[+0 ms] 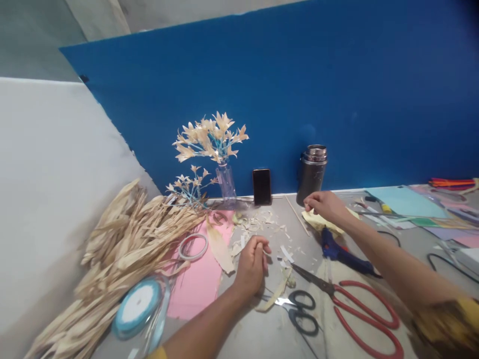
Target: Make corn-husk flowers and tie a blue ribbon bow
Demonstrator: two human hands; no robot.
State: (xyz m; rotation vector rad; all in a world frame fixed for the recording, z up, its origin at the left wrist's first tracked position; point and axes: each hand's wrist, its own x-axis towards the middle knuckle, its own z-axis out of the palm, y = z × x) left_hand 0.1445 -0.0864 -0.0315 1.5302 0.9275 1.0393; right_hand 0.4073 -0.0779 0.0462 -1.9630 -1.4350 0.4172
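My left hand (pixel 254 264) rests low over the table, fingers curled together; a small pale bit shows at the fingertips, too small to name. Just right of it lie scissors with black handles (pixel 301 311) and a strip of dried husk (pixel 277 294). My right hand (pixel 324 205) is raised in front of the dark open flask (pixel 312 172), thumb and fingers pinched; whatever they hold is too small to make out. Beneath it are a crumpled pale yellow sheet (pixel 318 221) and a blue glue gun (pixel 346 255). Large red-handled scissors (pixel 368 314) lie nearer me.
Dried husks (pixel 138 239) are heaped at left, beside a blue ribbon spool (pixel 136 306), pink paper (pixel 194 284) and a tape roll (pixel 193 235). Husk flowers (pixel 213 137) stand in a clear vase (pixel 226 184) near a phone (pixel 261 187). Coloured papers (pixel 407 202) lie at right.
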